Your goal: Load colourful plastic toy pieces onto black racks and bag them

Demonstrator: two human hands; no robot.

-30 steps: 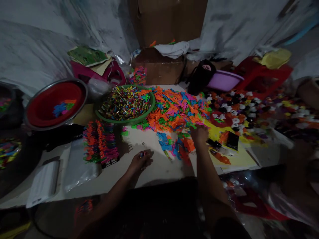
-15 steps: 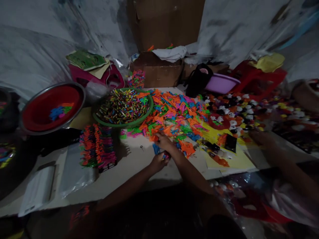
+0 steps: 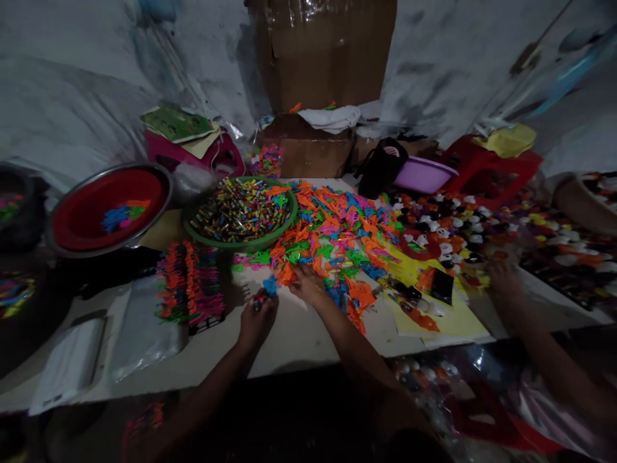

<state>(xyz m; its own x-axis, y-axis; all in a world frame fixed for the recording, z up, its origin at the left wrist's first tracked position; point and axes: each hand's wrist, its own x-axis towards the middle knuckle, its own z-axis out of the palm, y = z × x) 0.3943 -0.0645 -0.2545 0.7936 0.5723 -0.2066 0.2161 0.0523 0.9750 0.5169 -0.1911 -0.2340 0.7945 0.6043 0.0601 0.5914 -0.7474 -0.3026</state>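
Observation:
My left hand [image 3: 258, 319] is closed over the table, left of my right hand. A small blue plastic piece [image 3: 270, 285] sticks out at its fingertips, and a small multicoloured bit [image 3: 259, 302] shows in its grip. My right hand [image 3: 309, 287] is at the near edge of a heap of bright plastic pieces [image 3: 332, 222]. Its fingers are closed on an orange plastic piece [image 3: 286, 274]; the exact shape is too dark to make out. Left of my left hand stand rows of orange, pink and green pieces [image 3: 190, 280] on a black rack.
A green basin [image 3: 231, 245] holds many small colourful cylinders. To its left is a red bowl [image 3: 67, 222]. Yellow sheets [image 3: 446, 325] lie right of the heap, near another person's hand [image 3: 506, 280] and many small figures [image 3: 470, 225]. Plastic bags [image 3: 144, 328] lie at left.
My hands have moved apart. My left hand has gone left with the blue piece; my right hand has come slightly nearer with an orange piece. The camera view has shifted slightly.

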